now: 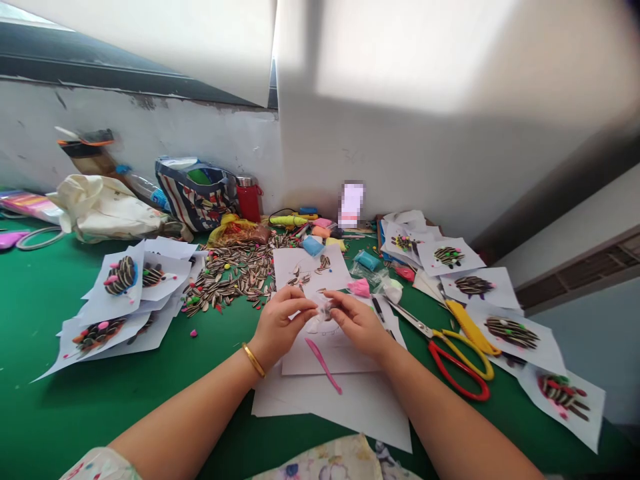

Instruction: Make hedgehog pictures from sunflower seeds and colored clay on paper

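Note:
My left hand (283, 323), with a gold bangle at the wrist, is closed in a pinch over the white paper (313, 360). What its fingertips hold is too small to make out. Facing it, my right hand (360, 327) pinches a small lump of whitish clay (327, 311) between thumb and fingers. Below the fingertips lies a bit of white material over a partly hidden line drawing. A pink plastic modelling tool (324, 365) rests on the paper just in front of the hands. Several sunflower seeds (325, 263) sit on the sheet beyond them.
Left of the hands spreads a heap of sunflower seeds (240, 270). Seed-covered pictures lie in a left stack (120, 277) and a right row (513, 331). Scissors (460, 363) and pink clay (359, 287) are at the right. A red bottle (249, 200) stands behind.

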`<state>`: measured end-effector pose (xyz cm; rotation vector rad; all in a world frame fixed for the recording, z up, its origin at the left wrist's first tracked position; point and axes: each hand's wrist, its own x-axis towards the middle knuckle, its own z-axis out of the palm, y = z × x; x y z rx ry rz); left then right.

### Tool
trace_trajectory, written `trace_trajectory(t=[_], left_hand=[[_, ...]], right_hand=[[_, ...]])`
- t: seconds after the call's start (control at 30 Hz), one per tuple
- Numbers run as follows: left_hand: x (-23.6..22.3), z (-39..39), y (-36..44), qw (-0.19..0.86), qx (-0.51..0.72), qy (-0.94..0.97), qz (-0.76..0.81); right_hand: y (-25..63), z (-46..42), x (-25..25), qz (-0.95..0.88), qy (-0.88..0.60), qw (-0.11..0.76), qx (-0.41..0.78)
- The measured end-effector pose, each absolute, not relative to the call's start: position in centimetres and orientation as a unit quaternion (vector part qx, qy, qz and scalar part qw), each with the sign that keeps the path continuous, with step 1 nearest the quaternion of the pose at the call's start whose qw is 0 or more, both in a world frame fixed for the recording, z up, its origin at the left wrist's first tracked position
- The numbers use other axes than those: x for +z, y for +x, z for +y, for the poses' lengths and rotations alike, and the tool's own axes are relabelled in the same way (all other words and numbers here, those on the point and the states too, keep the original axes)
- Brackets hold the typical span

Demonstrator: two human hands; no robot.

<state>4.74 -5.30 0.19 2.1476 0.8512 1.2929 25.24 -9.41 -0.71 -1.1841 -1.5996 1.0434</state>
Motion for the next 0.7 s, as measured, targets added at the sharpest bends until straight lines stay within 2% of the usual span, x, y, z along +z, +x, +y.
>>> trace_trajectory(t=[0.2,0.3,0.53,0.7], left_hand=[[0.4,-5.0,5.0,0.514,0.445,0.629,0.377],[0.5,-4.9,5.2,0.604,0.437,0.543,0.387],[0.5,-4.7,5.4,0.705,0.429,0.421,0.377],[0.9,-4.8,5.5,0.731,0.424,0.38,0.376]], right_hand=[[25.4,-9.0,-1.3,-0.612,-0.471,0.463,0.434],[25.3,-9.0,-1.2,-0.613,-0.476,0.475,0.416],[26.7,-8.4,-0.9,-0.654,-0.556,0.46,0.228],[28.2,-7.2,-1.6,-0.708,-0.569,0.404,0.107]])
